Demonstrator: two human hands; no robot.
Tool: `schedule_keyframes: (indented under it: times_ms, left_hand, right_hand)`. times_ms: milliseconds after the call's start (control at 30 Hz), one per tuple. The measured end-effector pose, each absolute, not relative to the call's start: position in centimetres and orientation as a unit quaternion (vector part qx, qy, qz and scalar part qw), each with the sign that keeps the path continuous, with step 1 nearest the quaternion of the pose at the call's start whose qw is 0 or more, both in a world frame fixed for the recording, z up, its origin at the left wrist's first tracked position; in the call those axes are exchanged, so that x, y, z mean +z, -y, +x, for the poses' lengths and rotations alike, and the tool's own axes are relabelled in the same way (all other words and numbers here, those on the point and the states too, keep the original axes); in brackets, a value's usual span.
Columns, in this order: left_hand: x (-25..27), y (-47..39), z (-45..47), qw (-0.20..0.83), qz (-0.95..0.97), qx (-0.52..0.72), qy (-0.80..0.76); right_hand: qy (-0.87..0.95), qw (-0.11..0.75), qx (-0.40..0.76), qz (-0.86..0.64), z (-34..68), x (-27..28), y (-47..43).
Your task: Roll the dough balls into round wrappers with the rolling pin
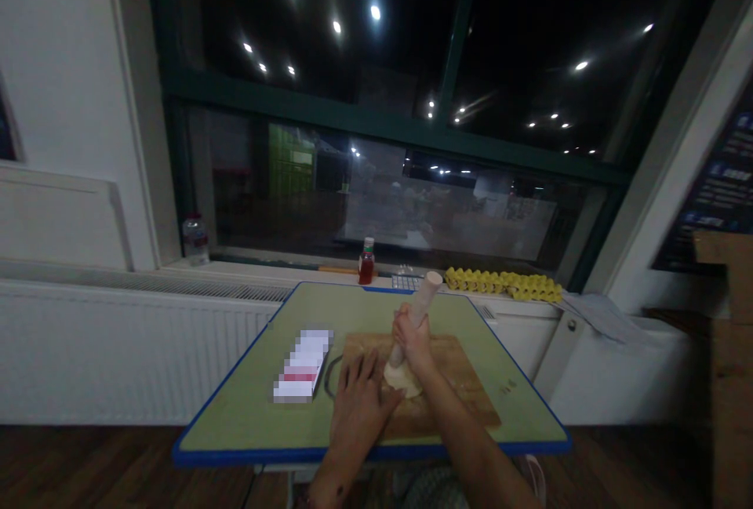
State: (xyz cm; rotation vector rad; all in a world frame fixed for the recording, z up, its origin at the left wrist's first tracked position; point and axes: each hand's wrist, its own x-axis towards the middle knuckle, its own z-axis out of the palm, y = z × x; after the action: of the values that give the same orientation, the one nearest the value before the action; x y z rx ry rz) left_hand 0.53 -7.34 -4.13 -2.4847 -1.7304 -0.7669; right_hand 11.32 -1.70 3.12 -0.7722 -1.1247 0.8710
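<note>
My right hand [412,336] is wrapped round a pale wooden rolling pin [424,299]. The pin is tilted, its upper end leaning away to the right and its lower end down on a flat round of dough [403,380]. Fingers spread, my left hand [360,395] lies at the left side of the wooden cutting board [464,387], its thumb reaching to the dough's near edge. Part of the dough is hidden behind my right wrist and left thumb. A dark curved handle [331,377] shows at the board's left edge.
The board rests on a small green table [235,415] with a blue rim. A phone-like blurred object [303,368] lies left of the board. Along the sill behind stand a red sauce bottle [365,264], yellow egg trays [503,284] and a clear plastic bottle [195,239].
</note>
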Motion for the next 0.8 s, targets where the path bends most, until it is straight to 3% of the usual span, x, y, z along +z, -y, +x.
schedule_keyframes:
  times_ms: [467,667,800]
  left_hand:
    - [-4.1,7.6,0.5,0.015,-0.795,-0.266,0.544]
    - [-3.5,7.9,0.7,0.003,-0.792,-0.259,0.552]
    - [-3.3,7.9,0.7,0.004,-0.793,-0.253,0.555]
  right_hand:
    - [0.589,0.595,0.319,-0.443,8.5,3.0,2.1]
    - [0.660,0.506,0.348,-0.433,7.1,2.4,1.3]
    - [0.586,0.580,0.351,-0.443,8.2,2.3,0.8]
